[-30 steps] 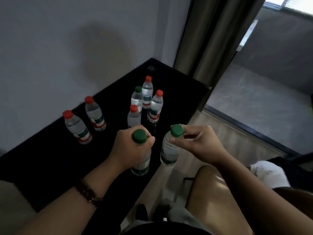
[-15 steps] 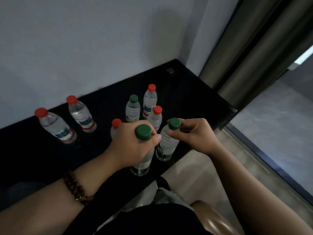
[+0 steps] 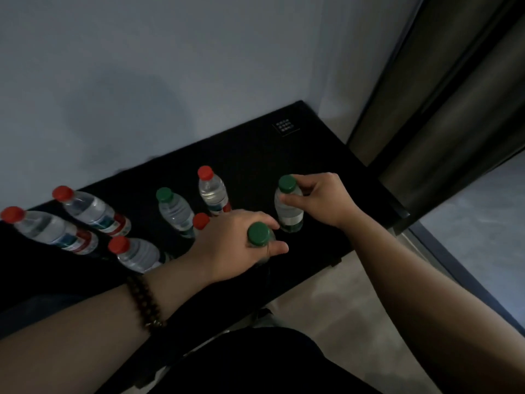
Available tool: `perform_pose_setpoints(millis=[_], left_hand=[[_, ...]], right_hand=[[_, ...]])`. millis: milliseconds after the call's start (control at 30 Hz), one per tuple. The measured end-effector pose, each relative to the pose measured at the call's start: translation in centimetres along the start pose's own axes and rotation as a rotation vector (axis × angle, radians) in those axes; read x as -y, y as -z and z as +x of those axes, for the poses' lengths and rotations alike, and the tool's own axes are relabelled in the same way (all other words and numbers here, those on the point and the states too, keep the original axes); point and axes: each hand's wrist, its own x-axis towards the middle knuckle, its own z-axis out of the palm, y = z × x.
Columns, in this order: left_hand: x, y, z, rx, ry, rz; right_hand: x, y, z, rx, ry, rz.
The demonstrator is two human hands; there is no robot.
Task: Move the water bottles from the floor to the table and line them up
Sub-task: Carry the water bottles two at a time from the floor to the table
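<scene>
My left hand (image 3: pixel 233 245) grips a green-capped water bottle (image 3: pixel 258 235) by its neck, low over the black table (image 3: pixel 312 166); the hand hides most of the bottle. To its right my right hand (image 3: pixel 324 200) holds another green-capped bottle (image 3: pixel 288 209) near the top, its base on or just above the tabletop. Several more bottles stand on the table to the left: one with a green cap (image 3: pixel 174 211) and red-capped ones (image 3: pixel 214 191) (image 3: pixel 91 210) (image 3: pixel 48 230) (image 3: pixel 136 253). A further red cap (image 3: pixel 201 220) peeks out behind my left hand.
The table stands against a pale wall (image 3: pixel 142 81). A dark curtain (image 3: pixel 454 95) hangs at the right, past the table's end. Light floor (image 3: pixel 326 302) shows below the table's front edge. A small printed mark (image 3: pixel 285 127) sits on the far right of the tabletop.
Both hands have carried their green-capped bottles forward over the table. The right bottle has moved away from the left one, out to the right of the standing group.
</scene>
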Motion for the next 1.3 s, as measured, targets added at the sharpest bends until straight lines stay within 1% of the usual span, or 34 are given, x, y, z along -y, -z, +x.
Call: perform_pose_setpoints(millis=[100, 200, 333, 467, 700, 767, 867, 1033, 1233, 1300], left_hand=[[0.2, -0.6, 2.5, -0.042, 0.075, -0.013], [1.2, -0.7, 5.0, -0.038, 0.19, -0.044], [2.7, -1.1, 7.1, -0.059, 0.29, -0.08], [3.5, -1.1, 8.5, -0.053, 0.344, -0.101], [4.5, -1.5, 9.4, -0.043, 0.395, -0.039], [4.8, -1.5, 9.5, -0.045, 0.408, -0.02], [5.1, -1.7, 9.7, -0.067, 0.437, 0.009], [5.1, -2.2, 9.7, -0.108, 0.492, -0.008], [4.5, -3.1, 9.4, -0.178, 0.525, -0.003], [4.2, -3.2, 9.4, -0.179, 0.532, 0.004]], right_hand=[[-1.8, 0.7, 2.0, -0.004, -0.004, 0.039], [-3.3, 0.7, 4.0, 0.004, -0.006, 0.072], [-4.4, -0.1, 6.2, 0.052, 0.01, 0.081], [-4.8, -1.0, 7.6, 0.082, 0.04, 0.094], [-5.2, -2.5, 8.5, 0.113, 0.017, 0.131], [-5.4, -2.9, 8.4, 0.098, -0.001, 0.148], [-5.8, -3.4, 7.9, 0.068, -0.011, 0.156], [-5.2, -3.9, 7.5, 0.043, -0.041, 0.171], [-4.7, -3.7, 7.6, 0.083, -0.095, 0.142], [-4.8, -3.6, 7.6, 0.086, -0.108, 0.131]])
